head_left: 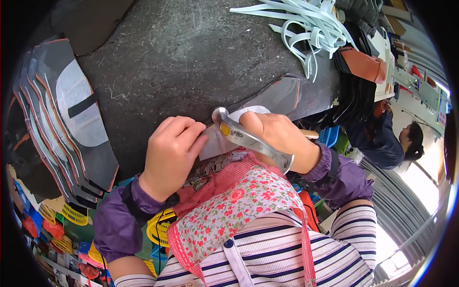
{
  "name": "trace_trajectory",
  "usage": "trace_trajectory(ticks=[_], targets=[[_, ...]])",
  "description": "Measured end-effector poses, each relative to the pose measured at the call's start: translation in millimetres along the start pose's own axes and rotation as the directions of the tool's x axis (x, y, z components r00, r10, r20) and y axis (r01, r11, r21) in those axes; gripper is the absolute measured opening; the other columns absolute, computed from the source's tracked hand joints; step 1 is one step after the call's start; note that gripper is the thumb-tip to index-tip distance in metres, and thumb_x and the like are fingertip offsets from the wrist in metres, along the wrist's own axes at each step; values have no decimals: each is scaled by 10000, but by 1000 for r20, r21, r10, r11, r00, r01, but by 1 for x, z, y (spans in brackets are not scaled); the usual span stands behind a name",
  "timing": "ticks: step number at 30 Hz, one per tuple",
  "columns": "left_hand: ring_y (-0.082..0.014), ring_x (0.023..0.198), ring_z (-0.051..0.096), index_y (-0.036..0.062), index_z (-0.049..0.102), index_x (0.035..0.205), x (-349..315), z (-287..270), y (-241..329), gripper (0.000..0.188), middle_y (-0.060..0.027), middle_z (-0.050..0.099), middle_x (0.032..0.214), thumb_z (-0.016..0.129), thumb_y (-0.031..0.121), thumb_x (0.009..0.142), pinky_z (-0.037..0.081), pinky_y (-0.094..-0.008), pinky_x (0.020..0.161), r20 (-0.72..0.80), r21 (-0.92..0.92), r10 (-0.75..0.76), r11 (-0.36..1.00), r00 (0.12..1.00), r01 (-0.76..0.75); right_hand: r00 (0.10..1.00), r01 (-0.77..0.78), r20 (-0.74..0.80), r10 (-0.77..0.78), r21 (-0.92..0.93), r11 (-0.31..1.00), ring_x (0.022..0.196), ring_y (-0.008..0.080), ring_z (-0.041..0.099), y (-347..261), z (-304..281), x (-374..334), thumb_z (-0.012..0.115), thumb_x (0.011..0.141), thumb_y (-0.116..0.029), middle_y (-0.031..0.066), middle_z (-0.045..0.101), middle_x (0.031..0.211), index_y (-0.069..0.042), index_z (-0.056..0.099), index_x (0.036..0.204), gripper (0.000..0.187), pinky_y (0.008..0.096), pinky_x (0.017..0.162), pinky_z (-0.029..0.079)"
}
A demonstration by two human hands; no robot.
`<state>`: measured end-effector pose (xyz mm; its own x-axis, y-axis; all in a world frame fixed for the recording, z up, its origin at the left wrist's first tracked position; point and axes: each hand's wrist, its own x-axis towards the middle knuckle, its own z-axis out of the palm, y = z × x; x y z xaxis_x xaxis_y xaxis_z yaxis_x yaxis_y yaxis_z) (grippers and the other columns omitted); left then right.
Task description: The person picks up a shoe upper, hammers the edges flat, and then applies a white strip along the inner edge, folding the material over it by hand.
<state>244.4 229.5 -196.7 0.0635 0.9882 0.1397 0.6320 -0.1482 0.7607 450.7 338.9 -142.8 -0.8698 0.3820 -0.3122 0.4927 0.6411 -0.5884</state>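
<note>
My right hand [282,136] is wrapped round a hammer with a curved metal head [256,143]; a bit of its pale wooden handle [310,134] sticks out past the palm. The hammer's round face is close over a grey, leather-like panel [277,95] at the table's near edge. This panel has a pale patch, partly covered by my right hand. My left hand [173,155] is closed, its thumb and fingers pinching the left end of the panel by a dark edge. The fingertips largely hide the pinched spot.
Overlapping grey panels [76,110] with pale patches and black strips lie at the left. Light blue straps [311,33] are heaped at the far right of the dark table [162,62]. Brown and black pieces [361,67] hang over the right edge. Another person [382,138] is beyond.
</note>
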Motion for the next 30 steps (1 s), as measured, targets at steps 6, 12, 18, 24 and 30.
trace_trajectory(ticks=[6,12,18,24,30], targets=[[-283,839,616,-8,661,920,-10,-11,-11,226,-96,610,887,728,66,717,518,-381,719,19,116,185,976,983,-186,994,55,-91,-59,-42,998,731,358,640,-21,2,7,562,826,-97,150,578,763,-14,420,976,224,443,613,506],[-292,825,627,-9,677,920,-14,-34,-21,218,-101,618,867,754,27,719,524,-394,708,94,-108,-30,993,995,40,996,-27,85,31,-50,998,708,356,637,-28,8,11,572,813,-91,162,573,748,-5,416,963,233,441,608,502],[-297,836,624,-5,675,917,-21,-29,-30,217,-95,618,886,751,33,718,523,-397,708,12,36,197,980,980,-197,999,45,6,-45,14,999,696,368,630,-36,12,22,577,804,-77,181,581,727,-1,406,950,238,449,606,495],[-294,856,624,5,677,917,-29,-48,-35,219,-89,619,896,751,57,718,520,-395,709,82,-87,-6,996,997,14,996,-1,87,0,15,1000,678,385,660,-37,18,24,640,823,-50,187,616,770,19,459,1039,290,438,553,516],[-283,847,618,14,684,909,-36,-45,-35,216,-76,621,895,753,77,714,514,-391,691,-13,144,207,968,978,-204,997,6,79,-5,-15,1000,705,406,609,-49,21,28,606,771,-71,207,581,771,-3,382,978,313,470,594,481]])
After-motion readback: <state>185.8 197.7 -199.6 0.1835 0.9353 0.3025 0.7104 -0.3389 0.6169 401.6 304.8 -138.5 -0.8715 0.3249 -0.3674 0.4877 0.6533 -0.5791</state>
